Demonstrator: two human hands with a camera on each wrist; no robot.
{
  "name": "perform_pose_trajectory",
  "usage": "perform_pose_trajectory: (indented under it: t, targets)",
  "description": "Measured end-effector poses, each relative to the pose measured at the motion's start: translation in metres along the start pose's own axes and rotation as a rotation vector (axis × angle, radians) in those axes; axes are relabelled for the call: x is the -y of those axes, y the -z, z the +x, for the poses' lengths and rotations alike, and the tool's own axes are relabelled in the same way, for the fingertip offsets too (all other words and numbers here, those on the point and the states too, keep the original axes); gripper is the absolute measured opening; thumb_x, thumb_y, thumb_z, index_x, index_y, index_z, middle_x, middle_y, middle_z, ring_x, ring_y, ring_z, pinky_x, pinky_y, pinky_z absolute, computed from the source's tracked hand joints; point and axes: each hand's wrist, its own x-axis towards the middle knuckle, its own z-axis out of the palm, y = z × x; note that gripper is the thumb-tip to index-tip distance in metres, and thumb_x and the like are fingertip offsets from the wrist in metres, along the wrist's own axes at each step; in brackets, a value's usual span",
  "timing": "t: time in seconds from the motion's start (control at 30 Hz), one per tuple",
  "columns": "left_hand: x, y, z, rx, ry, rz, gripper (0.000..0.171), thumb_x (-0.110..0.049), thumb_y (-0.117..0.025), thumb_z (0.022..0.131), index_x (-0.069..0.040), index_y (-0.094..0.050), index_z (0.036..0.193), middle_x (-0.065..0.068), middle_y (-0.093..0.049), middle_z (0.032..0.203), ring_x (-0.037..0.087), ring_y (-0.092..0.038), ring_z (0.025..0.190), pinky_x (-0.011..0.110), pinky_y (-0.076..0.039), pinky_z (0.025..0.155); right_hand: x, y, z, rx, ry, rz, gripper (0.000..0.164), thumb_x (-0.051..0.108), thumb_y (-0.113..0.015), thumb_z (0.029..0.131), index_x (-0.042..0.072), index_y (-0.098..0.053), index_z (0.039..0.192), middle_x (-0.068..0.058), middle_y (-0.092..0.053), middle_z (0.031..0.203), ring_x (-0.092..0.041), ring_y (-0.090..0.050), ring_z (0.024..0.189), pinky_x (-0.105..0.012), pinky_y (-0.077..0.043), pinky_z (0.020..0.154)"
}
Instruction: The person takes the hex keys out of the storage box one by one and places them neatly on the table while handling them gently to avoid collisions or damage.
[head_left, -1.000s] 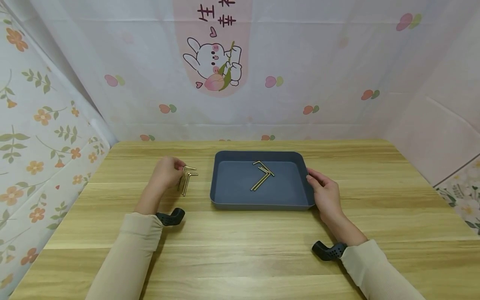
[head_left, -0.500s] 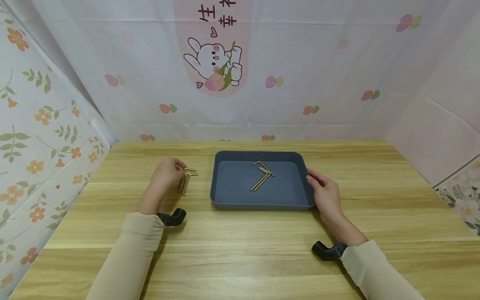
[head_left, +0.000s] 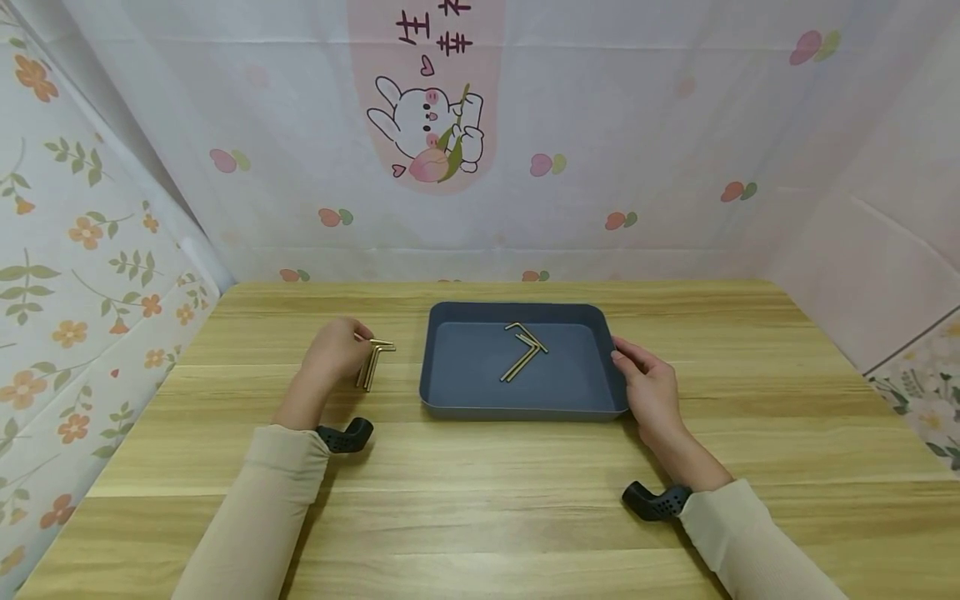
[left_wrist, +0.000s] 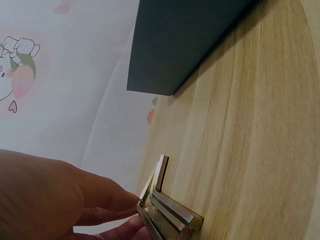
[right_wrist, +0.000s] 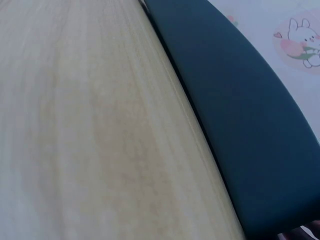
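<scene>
The left hand (head_left: pixel 337 346) is at the left of the table (head_left: pixel 480 500), its thumb and fingers bent together in a pinch on one brass hex key, the held key (left_wrist: pixel 149 221); the tips are nearly closed, with only the metal between them, and some of the fingers are hidden. Right beside it, other keys (head_left: pixel 372 371) lie close together on the wood, their long arms pointing toward the person and their short arms toward the tray (head_left: pixel 457 375); the hand covers part of them, so their number is hard to tell. The grey tray sits flat to the right of these, apart from them. On its floor are three more keys: a nested pair (head_left: pixel 521 367) side by side, and a single key (head_left: pixel 534 338) meeting the pair at the bend. The right hand (head_left: pixel 654 385) grips the tray's right side, thumb at the rim and fingers around the outside, open only as far as the wall needs. A printed cloth (head_left: pixel 570 108) hangs behind the table.
</scene>
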Motion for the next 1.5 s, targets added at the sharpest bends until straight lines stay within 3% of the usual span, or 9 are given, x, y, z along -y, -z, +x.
perform_pose_trajectory:
  t: [0.17,0.37,0.67,1.07,1.17,1.33,1.5]
  targets:
    - [-0.002,0.000,0.000,-0.004,-0.008,0.031,0.033,-0.016,-0.053,0.099,0.005,-0.065,0.121,0.026,-0.068,0.121,0.032,-0.065,0.096,0.039,-0.052,0.077,-0.001,0.000,0.000,-0.002,0.002,0.000,0.045,0.028,-0.049,0.107,0.013,-0.050,0.150,-0.007,-0.049,0.156,-0.017,-0.042,0.144,-0.006,-0.038,0.098]
    - [-0.004,-0.001,0.000,-0.012,-0.004,0.027,0.033,-0.016,-0.063,0.093,0.006,-0.065,0.118,0.022,-0.069,0.109,0.027,-0.061,0.084,0.032,-0.047,0.068,-0.001,0.000,0.001,-0.008,0.006,-0.001,0.045,0.028,-0.050,0.107,0.013,-0.051,0.150,-0.007,-0.049,0.155,-0.017,-0.042,0.144,-0.005,-0.038,0.096]
    - [-0.008,-0.004,-0.003,-0.054,0.007,0.098,0.030,-0.010,-0.055,0.091,0.002,-0.066,0.116,0.020,-0.071,0.111,0.032,-0.066,0.091,0.043,-0.053,0.076,-0.001,-0.001,0.003,-0.006,0.000,0.002,0.045,0.029,-0.050,0.107,0.013,-0.051,0.150,-0.007,-0.049,0.155,-0.017,-0.042,0.143,-0.005,-0.038,0.096]
    - [-0.011,-0.006,-0.004,-0.080,0.030,0.116,0.030,-0.010,-0.054,0.090,0.000,-0.067,0.115,0.018,-0.071,0.111,0.031,-0.065,0.090,0.041,-0.052,0.071,0.000,0.000,0.002,0.006,0.002,-0.001,0.046,0.029,-0.049,0.108,0.012,-0.050,0.150,-0.007,-0.048,0.156,-0.018,-0.041,0.145,-0.006,-0.038,0.096]
    - [-0.011,-0.007,-0.004,-0.090,0.036,0.116,0.030,-0.011,-0.055,0.090,0.000,-0.067,0.115,0.018,-0.071,0.112,0.031,-0.065,0.091,0.041,-0.052,0.070,0.000,0.000,0.002,0.008,-0.001,-0.005,0.046,0.029,-0.049,0.108,0.013,-0.049,0.151,-0.007,-0.048,0.156,-0.018,-0.041,0.146,-0.011,-0.039,0.103]
    - [-0.011,-0.009,-0.004,-0.099,0.047,0.131,0.029,-0.013,-0.056,0.091,-0.001,-0.067,0.115,0.019,-0.070,0.116,0.031,-0.065,0.091,0.041,-0.052,0.068,0.001,0.000,0.002,0.013,-0.005,-0.004,0.046,0.029,-0.048,0.108,0.013,-0.048,0.151,-0.007,-0.046,0.158,-0.018,-0.039,0.147,-0.029,-0.036,0.118]
    - [-0.012,-0.010,-0.005,-0.098,0.063,0.140,0.033,-0.014,-0.057,0.090,-0.001,-0.065,0.120,0.019,-0.069,0.119,0.032,-0.065,0.095,0.045,-0.054,0.073,0.001,0.000,0.001,0.006,-0.004,0.002,0.046,0.027,-0.049,0.108,0.012,-0.049,0.151,-0.007,-0.047,0.157,-0.018,-0.040,0.147,-0.036,-0.034,0.121]
